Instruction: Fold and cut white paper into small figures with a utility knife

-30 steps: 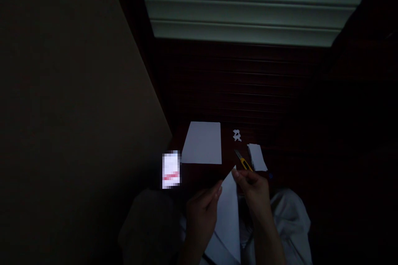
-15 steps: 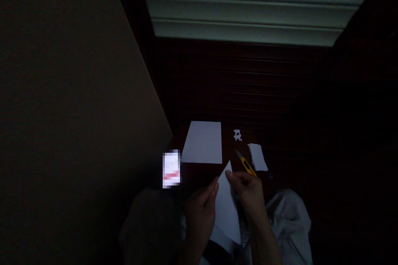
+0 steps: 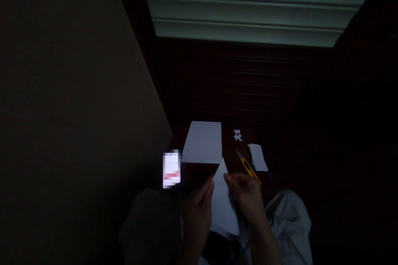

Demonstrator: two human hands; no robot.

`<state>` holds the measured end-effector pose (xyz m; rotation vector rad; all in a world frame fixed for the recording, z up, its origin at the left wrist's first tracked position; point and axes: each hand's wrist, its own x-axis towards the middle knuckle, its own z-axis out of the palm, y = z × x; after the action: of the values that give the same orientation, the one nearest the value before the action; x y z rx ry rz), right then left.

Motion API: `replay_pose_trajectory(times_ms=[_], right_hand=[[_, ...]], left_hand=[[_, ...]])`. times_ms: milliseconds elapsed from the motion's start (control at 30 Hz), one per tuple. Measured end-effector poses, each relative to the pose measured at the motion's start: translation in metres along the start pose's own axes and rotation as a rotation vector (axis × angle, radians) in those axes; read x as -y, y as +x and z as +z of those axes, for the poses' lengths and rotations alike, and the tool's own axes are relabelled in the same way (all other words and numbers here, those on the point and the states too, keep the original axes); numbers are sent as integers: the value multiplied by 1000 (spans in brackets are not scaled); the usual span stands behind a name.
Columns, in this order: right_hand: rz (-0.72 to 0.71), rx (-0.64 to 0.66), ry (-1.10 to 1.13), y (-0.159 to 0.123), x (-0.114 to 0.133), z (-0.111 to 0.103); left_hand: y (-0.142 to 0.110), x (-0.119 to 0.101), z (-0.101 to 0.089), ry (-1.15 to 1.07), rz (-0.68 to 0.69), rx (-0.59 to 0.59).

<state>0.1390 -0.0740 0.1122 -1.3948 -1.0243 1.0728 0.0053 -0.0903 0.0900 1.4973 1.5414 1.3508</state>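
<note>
Between my hands is a sheet of white paper [image 3: 223, 205], tilted so that one corner points up and away from me. My left hand [image 3: 199, 209] pinches its left edge between thumb and fingers. On the opposite edge, just below the top corner, my right hand [image 3: 247, 194] pinches the same sheet. A yellow utility knife [image 3: 248, 167] lies just beyond my right hand, its blade pointing away to the left. Flat on the dark table in front is a second, larger-looking white sheet [image 3: 203, 143], close to the held sheet's corner.
Small white paper scraps [image 3: 238, 135] lie behind the knife. A stack of small white paper pieces [image 3: 258, 157] sits at the right. A bright, pixelated rectangle [image 3: 171, 169] is at the left. A wall [image 3: 77, 112] rises on the left; pale slats [image 3: 248, 8] hang at the back.
Both hands have shifted slightly left with the held sheet, its top corner moving toward the flat sheet. More of the knife's handle now shows. Other things stay in place.
</note>
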Motion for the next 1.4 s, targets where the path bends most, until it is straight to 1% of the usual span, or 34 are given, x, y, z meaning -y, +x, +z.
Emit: replay_pose_trajectory(times_ms=[133,233,333,367,400,467,733,800,933,1000,1067,1133,1300,1400], right_hand=[[-9,20,-58,-1,-1,-2],[-31,95,-96,-3,-1,-3],[-81,184,-143,-7,1,-3],[-93,203,-161,-8,2,-3],[-97,219,-175,-9,3,-2],[-91,242,-186,-11,4,-1],[-52,305,-138,-11,5,0],[-44,302,-128,-10,4,-2],[-65,253,-124,-8,1,-8],[-68,210,-133,-5,0,-12],[-63,173,-141,-3,-1,-14],[-63,166,-139,-2,-1,-16],[-65,221,-119,-2,-1,-17],[-55,185,-115,-3,-3,-17]], left_hand=[[4,2,-5,1,-55,81],[13,1,-8,-21,-118,132],[28,-5,-11,-80,-137,164],[33,-9,-13,-94,-135,165],[38,-12,-14,-107,-140,196],[45,-19,-17,-134,-179,215],[56,-34,-18,-186,-328,164],[59,-36,-18,-169,-305,193],[59,-32,-17,-99,-192,306],[55,-27,-16,-72,-198,375],[49,-21,-14,-80,-225,419],[45,-16,-13,-96,-250,417],[44,-11,-13,-73,-264,361],[46,-13,-13,-65,-250,353]])
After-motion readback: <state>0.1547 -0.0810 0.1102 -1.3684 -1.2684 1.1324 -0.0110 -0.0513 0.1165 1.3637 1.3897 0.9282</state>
